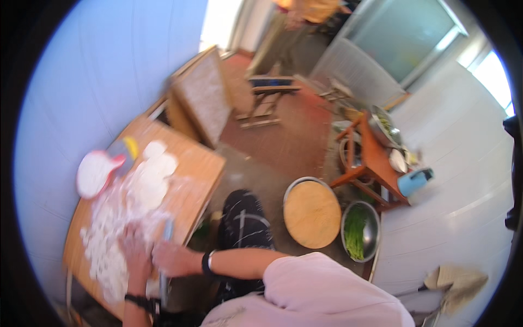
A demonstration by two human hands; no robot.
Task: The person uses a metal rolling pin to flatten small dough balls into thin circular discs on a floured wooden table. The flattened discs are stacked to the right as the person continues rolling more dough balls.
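My left hand (pixel 135 251) lies over the floured dough pieces (pixel 102 245) on the wooden table (pixel 200 163), fingers spread and blurred; whether it touches a piece I cannot tell. Close on its right, my right hand (pixel 173 258) is closed round a light rod, seemingly a rolling pin (pixel 168 229), whose ends show above and below the fist. Flat round dough wrappers (pixel 153 184) overlap farther up the table. Against the wall rests a white scoop-shaped container with a red rim (pixel 94 173), filled with what looks like flour.
A round yellowish board (pixel 312 214) covers a basin on the floor beside a metal bowl of green vegetables (pixel 355 233). An orange wooden stool (pixel 380 171) bears a bowl and a blue thermos-like jug (pixel 414 182). A folding stool (pixel 271 83) stands farther off, near another person (pixel 302 12).
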